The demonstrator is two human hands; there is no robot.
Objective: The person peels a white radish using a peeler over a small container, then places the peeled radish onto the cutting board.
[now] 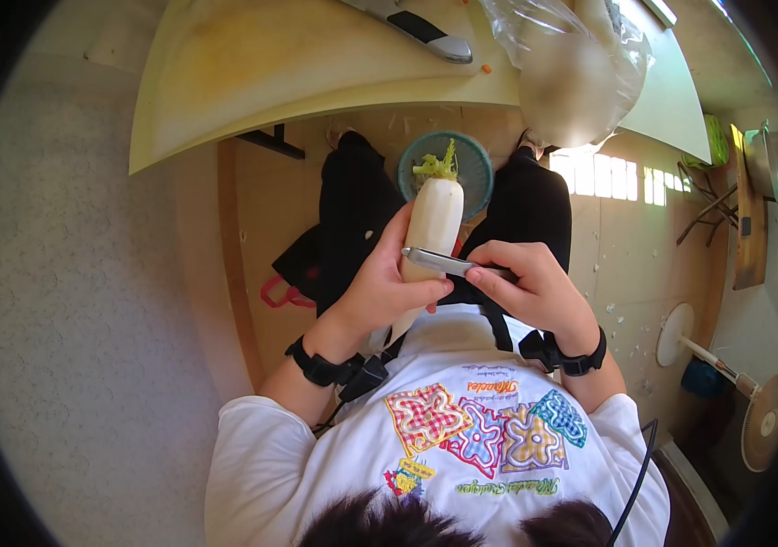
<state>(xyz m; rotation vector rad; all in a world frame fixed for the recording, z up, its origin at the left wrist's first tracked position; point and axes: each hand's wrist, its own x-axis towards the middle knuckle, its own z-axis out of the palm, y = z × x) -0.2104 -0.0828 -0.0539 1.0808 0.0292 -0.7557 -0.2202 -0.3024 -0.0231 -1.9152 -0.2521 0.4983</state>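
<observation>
A long white daikon radish (435, 211) with a tuft of green leaf stubs at its top is held upright in front of my body. My left hand (383, 283) wraps round its lower part, thumb across the front. In my right hand (535, 284) is a metal peeler (435, 262), gripped by its handle, with its head lying across the radish's middle. Beneath the leafy end, between my knees, sits a teal basket (404, 173) on the floor; the radish hides part of its inside.
Ahead stands a pale table (334, 64) bearing a dark-handled knife (429, 35), small orange bits and a clear plastic bag (535, 27). Pink straps (281, 294) lie by my left leg. A standing fan (766, 417) and folded wooden furniture (748, 214) are at the right.
</observation>
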